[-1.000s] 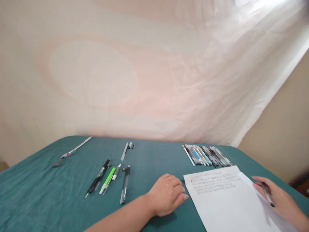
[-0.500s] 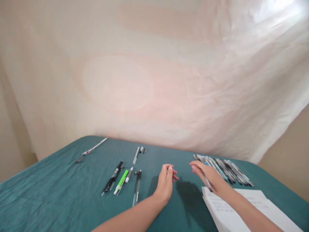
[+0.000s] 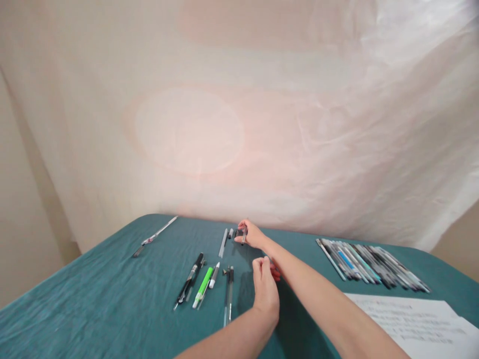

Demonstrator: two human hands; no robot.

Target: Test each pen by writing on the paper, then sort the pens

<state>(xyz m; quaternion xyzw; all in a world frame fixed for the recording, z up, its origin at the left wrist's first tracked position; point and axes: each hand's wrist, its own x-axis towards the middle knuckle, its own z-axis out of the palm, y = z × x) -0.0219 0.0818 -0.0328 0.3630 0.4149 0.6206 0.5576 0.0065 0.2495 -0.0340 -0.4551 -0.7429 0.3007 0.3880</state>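
My right hand is stretched out to the far middle of the table, its fingers closed round a slim pen that stands nearly upright in them. Small dark and grey caps lie just left of its fingertips, beside a pale pen barrel. Nearer to me, my left hand hovers by the right forearm, thumb and fingers curled together; whatever they may hold is hidden. Left of that hand lie thin dark pens, a grey-white pen part, a green pen and a black pen.
A long row of pens lies side by side at the right. In front of it are printed paper sheets. A long thin white stick-like item rests at the far left of the green cloth. Behind hangs a pale sheet.
My right hand has moved left and away from me, from above the papers to beside the caps, carrying the pen. The left hand stays nearly in place. The view has turned slightly right.
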